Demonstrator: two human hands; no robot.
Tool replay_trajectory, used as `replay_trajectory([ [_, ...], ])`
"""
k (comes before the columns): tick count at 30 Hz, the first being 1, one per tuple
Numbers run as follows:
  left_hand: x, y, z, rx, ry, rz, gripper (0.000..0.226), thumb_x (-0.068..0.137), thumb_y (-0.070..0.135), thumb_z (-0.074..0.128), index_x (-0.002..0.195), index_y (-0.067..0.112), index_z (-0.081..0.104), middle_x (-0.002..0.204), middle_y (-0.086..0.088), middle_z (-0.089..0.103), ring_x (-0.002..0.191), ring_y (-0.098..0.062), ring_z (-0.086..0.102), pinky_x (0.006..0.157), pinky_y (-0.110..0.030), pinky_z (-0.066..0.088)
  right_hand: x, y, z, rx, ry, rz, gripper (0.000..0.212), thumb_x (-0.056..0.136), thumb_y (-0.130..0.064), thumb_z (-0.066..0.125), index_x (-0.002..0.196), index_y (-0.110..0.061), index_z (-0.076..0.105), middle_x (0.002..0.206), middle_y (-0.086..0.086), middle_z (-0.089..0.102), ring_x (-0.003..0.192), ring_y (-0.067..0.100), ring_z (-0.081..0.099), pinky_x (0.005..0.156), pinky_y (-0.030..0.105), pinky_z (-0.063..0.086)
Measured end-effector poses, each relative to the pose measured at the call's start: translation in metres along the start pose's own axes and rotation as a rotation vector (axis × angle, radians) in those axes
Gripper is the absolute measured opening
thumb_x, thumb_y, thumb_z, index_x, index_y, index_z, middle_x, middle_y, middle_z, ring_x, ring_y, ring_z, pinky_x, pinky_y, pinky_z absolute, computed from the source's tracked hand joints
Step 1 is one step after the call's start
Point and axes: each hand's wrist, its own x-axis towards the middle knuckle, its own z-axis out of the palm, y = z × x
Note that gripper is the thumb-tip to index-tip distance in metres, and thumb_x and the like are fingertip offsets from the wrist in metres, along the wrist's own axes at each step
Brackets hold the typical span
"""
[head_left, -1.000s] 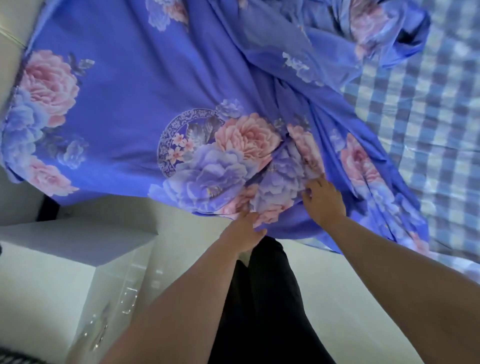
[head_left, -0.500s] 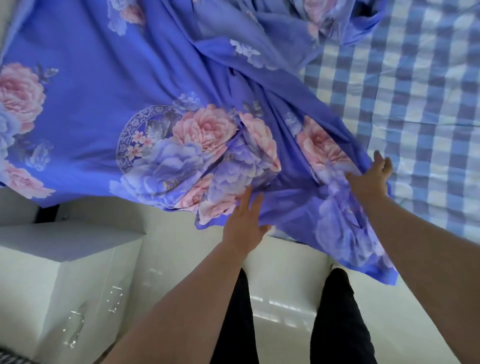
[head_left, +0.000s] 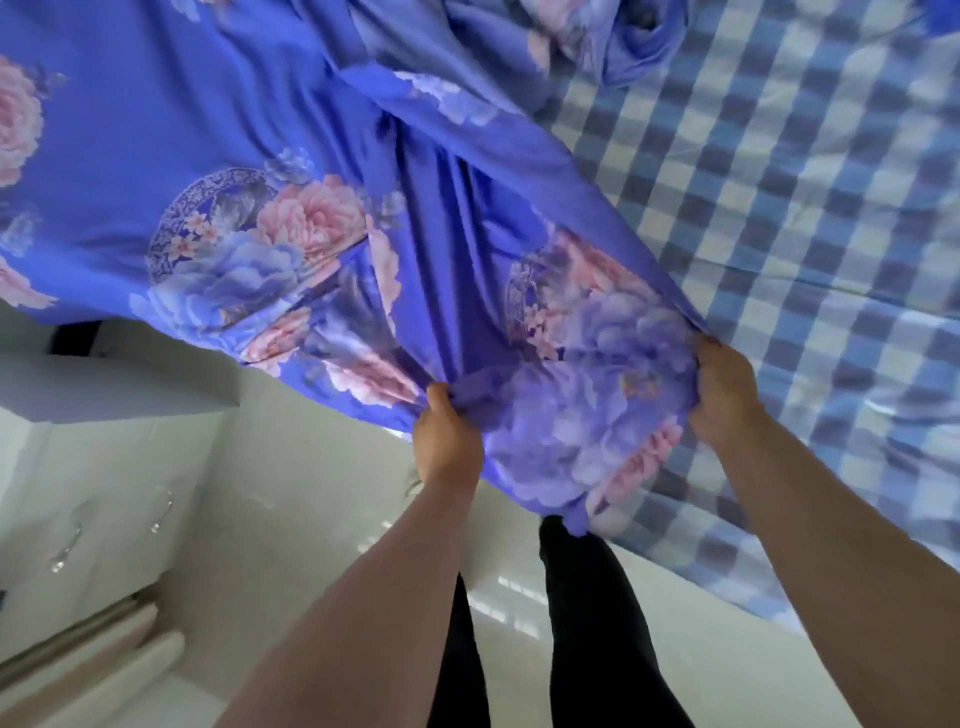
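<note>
One floral cover (head_left: 260, 130), blue with pink and lilac blooms, fills the upper left and middle of the frame. Its lower corner hangs down at the centre. One checked sheet (head_left: 805, 182) lies under it and runs across the right side, spread on the bed. Two hands are in view, both on the cover's lower edge.

The left hand (head_left: 448, 447), at lower centre, has its fingers (head_left: 441, 400) curled tight into a bunch of the cloth, and it grips the hem where the folds gather. The right hand (head_left: 723, 395), at centre right, grips the cover's edge where it meets the checked sheet. Its fingers (head_left: 709, 358) are closed over the cloth and their tips are hidden in it. The stretch of cover between the two hands sags in a loose pouch.

Both forearms rise from the bottom edge, the left from lower centre and the right from the lower right corner, with the backs of the hands turned to the camera.

One white cabinet (head_left: 104, 457) stands at lower left, and two handles (head_left: 162, 512) show on it. Two legs (head_left: 592, 623) in black stand at bottom centre on a glossy white floor (head_left: 322, 493).
</note>
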Motion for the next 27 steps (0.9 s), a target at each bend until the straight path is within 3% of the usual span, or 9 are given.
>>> replay_trajectory([
  [3, -0.037, 0.013, 0.014, 0.036, -0.086, -0.009, 0.028, 0.094, 0.019, 0.036, 0.120, 0.011, 0.041, 0.104, -0.021, 0.064, 0.094, -0.044, 0.058, 0.074, -0.044, 0.045, -0.013, -0.016, -0.017, -0.227, -0.271, 0.023, 0.036, 0.086, -0.052, 0.060, 0.093, -0.017, 0.070, 0.094, -0.001, 0.073, 0.087, 0.015, 0.068, 0.088, 0.036, 0.054],
  [5, -0.055, 0.014, 0.025, 0.120, -0.178, 0.024, 0.026, 0.095, 0.029, 0.041, 0.116, 0.013, 0.042, 0.103, -0.020, 0.064, 0.095, -0.042, 0.058, 0.074, -0.042, 0.046, -0.025, -0.017, -0.023, -0.486, -0.543, 0.053, 0.020, 0.092, -0.033, 0.057, 0.083, -0.017, 0.065, 0.070, -0.008, 0.071, 0.065, 0.005, 0.066, 0.064, 0.022, 0.054],
  [11, -0.089, 0.020, 0.046, -0.314, -0.526, -0.055, 0.016, 0.081, 0.035, 0.072, 0.091, 0.031, 0.061, 0.090, 0.011, 0.070, 0.089, -0.009, 0.064, 0.088, -0.034, 0.050, -0.004, -0.019, -0.085, -0.038, -0.055, -0.123, 0.029, 0.099, -0.006, 0.037, 0.086, -0.015, 0.061, 0.064, -0.011, 0.069, 0.060, 0.000, 0.064, 0.061, 0.016, 0.050],
  [13, -0.100, 0.035, 0.050, -0.390, -0.686, -0.029, 0.021, 0.078, 0.029, 0.076, 0.094, 0.022, 0.065, 0.082, 0.008, 0.066, 0.076, -0.004, 0.061, 0.080, -0.028, 0.050, -0.010, -0.012, -0.106, -0.065, 0.076, -0.038, 0.023, 0.099, -0.032, 0.043, 0.085, -0.019, 0.056, 0.058, -0.014, 0.067, 0.063, 0.005, 0.064, 0.061, 0.020, 0.051],
  [15, -0.110, 0.051, 0.050, -0.412, -0.802, -0.004, 0.032, 0.078, 0.030, 0.077, 0.103, 0.017, 0.061, 0.071, 0.006, 0.059, 0.054, 0.004, 0.053, 0.058, -0.017, 0.045, -0.020, -0.002, -0.116, -0.291, 0.021, 0.049, 0.057, 0.069, -0.075, 0.060, 0.074, -0.018, 0.059, 0.056, -0.010, 0.065, 0.063, 0.012, 0.060, 0.061, 0.023, 0.051],
  [17, -0.119, 0.067, 0.047, -0.402, -0.903, 0.003, 0.033, 0.083, 0.024, 0.073, 0.109, 0.016, 0.055, 0.062, 0.006, 0.049, 0.038, 0.005, 0.043, 0.041, -0.013, 0.035, -0.035, 0.008, -0.115, -0.613, -0.107, 0.095, 0.061, 0.057, -0.072, 0.072, 0.073, -0.014, 0.064, 0.069, 0.001, 0.068, 0.068, 0.018, 0.062, 0.069, 0.029, 0.050],
  [20, -0.131, 0.082, 0.046, -0.378, -0.970, 0.078, 0.044, 0.085, 0.017, 0.071, 0.123, 0.011, 0.049, 0.073, 0.006, 0.051, 0.052, 0.000, 0.044, 0.046, -0.013, 0.036, -0.054, 0.018, -0.110, -0.821, -0.096, 0.000, 0.021, 0.083, -0.022, 0.072, 0.071, -0.009, 0.061, 0.065, 0.008, 0.061, 0.058, 0.021, 0.053, 0.059, 0.030, 0.041],
  [22, -0.141, 0.094, 0.042, -0.379, -0.989, 0.115, 0.047, 0.085, 0.011, 0.070, 0.126, 0.013, 0.048, 0.094, 0.000, 0.056, 0.071, -0.010, 0.052, 0.059, -0.014, 0.042, -0.059, 0.016, -0.114, -0.528, -0.086, -0.081, 0.007, 0.086, -0.008, 0.065, 0.079, -0.007, 0.066, 0.060, -0.004, 0.066, 0.053, 0.011, 0.059, 0.063, 0.028, 0.044],
  [27, -0.164, 0.116, 0.054, -0.371, -1.174, 0.083, 0.027, 0.084, 0.011, 0.070, 0.097, 0.028, 0.053, 0.098, -0.006, 0.053, 0.081, -0.017, 0.048, 0.069, -0.020, 0.041, -0.053, -0.004, -0.136, -0.051, 0.013, 0.033, 0.037, 0.080, -0.047, 0.070, 0.092, -0.013, 0.062, 0.083, 0.002, 0.068, 0.075, 0.011, 0.069, 0.063, 0.026, 0.055],
])
